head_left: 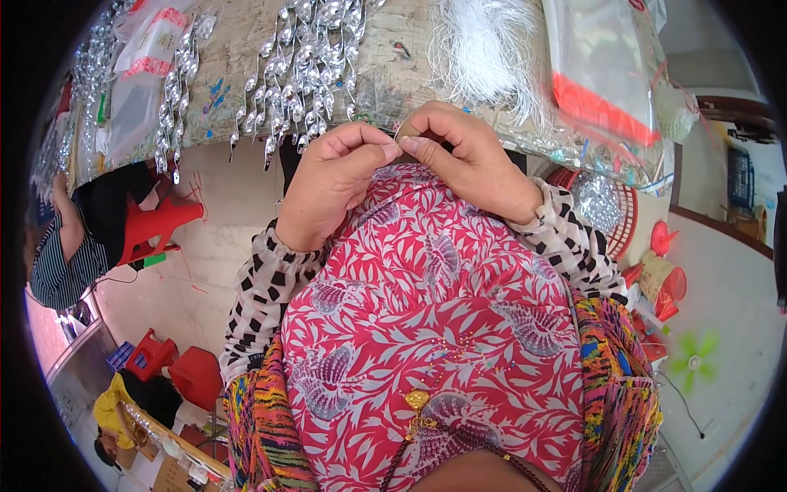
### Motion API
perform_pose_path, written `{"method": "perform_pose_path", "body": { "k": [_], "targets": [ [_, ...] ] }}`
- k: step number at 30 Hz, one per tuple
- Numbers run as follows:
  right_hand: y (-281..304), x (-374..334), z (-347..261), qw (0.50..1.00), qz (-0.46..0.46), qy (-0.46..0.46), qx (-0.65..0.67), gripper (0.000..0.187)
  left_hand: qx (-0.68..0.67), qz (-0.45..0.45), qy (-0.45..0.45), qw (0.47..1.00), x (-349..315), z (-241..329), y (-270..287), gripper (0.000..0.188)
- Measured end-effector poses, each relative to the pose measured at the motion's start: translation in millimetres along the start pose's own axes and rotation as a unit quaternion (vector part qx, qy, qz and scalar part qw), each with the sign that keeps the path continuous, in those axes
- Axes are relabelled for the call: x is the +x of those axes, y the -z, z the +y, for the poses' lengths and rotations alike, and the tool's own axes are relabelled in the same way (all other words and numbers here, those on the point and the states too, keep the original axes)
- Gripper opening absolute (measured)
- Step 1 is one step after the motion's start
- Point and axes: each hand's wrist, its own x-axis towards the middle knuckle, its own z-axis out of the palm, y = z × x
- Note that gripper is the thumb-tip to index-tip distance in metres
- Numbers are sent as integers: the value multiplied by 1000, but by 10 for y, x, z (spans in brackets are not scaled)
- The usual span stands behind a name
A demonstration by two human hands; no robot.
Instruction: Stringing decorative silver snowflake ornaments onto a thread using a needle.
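At the upper middle of the frame, the left hand (332, 180) and right hand (471, 156) meet at the fingertips, each with thumb and forefinger pinched together; what they may have hold of there is too small to tell. Just beyond, silver strands (316, 66) hang over the edge of the table (229, 45) at top centre, with white thread (484, 57) to their right. Plastic bags (602, 66) lie upper right; a red stool (160, 221) stands left.
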Motion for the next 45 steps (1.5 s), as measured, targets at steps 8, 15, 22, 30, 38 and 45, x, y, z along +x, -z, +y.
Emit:
{"method": "perform_pose_path", "body": {
  "k": [8, 15, 22, 30, 38, 45],
  "targets": [
    [-28, -7, 24, 997, 5, 44, -56, 8, -7, -3, -2, 1000, 12, -25, 18, 8],
    [-46, -15, 46, 996, 10, 48, -70, 8, 3, 32, 4, 999, 17, -10, -46, 5],
    [-48, -27, 72, 996, 38, 39, -67, 9, -2, 6, -11, 1000, 19, -37, 6, 7],
    [-39, -41, 61, 997, 31, 24, -69, 9, -3, 9, -9, 1000, 19, -43, 12, 7],
    [-53, -41, 90, 997, 26, 9, -71, 9, -4, 6, -11, 1000, 30, -63, 23, 5],
    [-64, -42, 99, 997, 24, 8, -78, 9, -14, -1, -4, 1000, 32, -81, 41, 6]
  ]
}}
